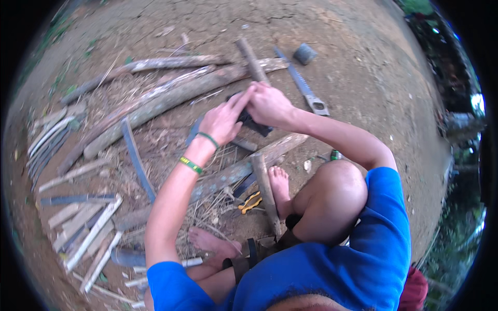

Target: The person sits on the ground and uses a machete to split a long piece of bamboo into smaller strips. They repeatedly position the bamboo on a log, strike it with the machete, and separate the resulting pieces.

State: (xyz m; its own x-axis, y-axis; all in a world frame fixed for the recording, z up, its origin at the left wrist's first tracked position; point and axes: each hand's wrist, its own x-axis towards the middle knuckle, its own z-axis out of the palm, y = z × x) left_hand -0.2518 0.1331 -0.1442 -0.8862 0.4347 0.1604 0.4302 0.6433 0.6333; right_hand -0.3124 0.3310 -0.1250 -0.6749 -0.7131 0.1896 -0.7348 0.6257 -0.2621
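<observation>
My left hand (222, 122) and my right hand (268, 105) meet over a dark, soft-looking piece (255, 125), mostly covered by them. The right hand is closed, its knuckles up. Fingers of the left hand reach across to it, bent together at the tips; what lies between them is hidden. Just beyond the right hand, a short wooden stake (251, 61) rises beside the logs. To its right, a handsaw (303, 85) lies on the soil. Nearer my feet are yellow-handled pliers (250, 202) and another wooden post (265, 189).
Long logs (171, 98) stretch across the ground to the left, with a nearer log (223, 181) below my arms. Split sticks (93, 233) and dark curved strips (49, 150) lie farther left. A grey lump (305, 53) sits past the saw. A green can (335, 155) is by my knee.
</observation>
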